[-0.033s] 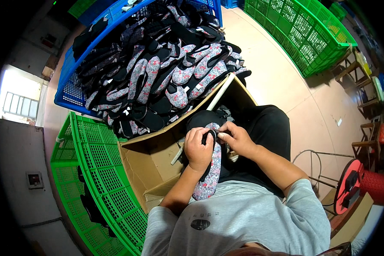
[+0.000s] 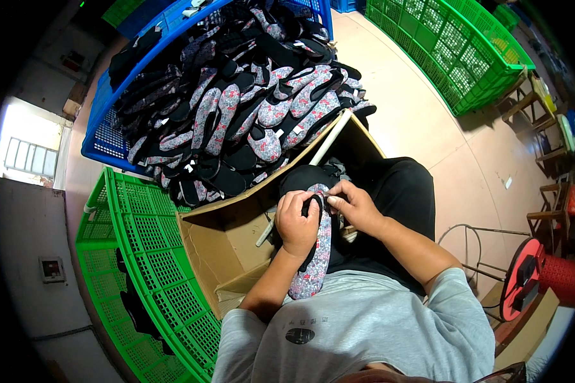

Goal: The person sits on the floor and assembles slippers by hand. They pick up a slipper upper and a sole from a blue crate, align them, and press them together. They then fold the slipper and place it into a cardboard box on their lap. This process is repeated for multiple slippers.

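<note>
blue crate (image 2: pixel 110 133) heaped with patterned slippers (image 2: pixel 275 112); green crate (image 2: pixel 164 277) holding dark items (image 2: pixel 134 306). over the lap (image 2: pixel 406 191), left hand (image 2: pixel 295 222), fingers curled, grips floral slipper (image 2: pixel 309 282); right hand (image 2: pixel 353 208) pinches its edge. small print on grey shirt (image 2: pixel 390 319).

- Shot from the wearer's head by fisheye lens, facing down over a light-grey short-sleeved shirt (image 2: pixel 390 325).
- Framed near bare left hand (image 2: pixel 298 223) and bare right hand (image 2: pixel 356 207).
- Stretched out to a far green plastic mesh crate (image 2: pixel 421 41).

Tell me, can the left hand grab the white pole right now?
Probably yes: the lower end of the white pole shows uncovered near the left hand, though that hand is busy holding a flowery slipper.
</note>
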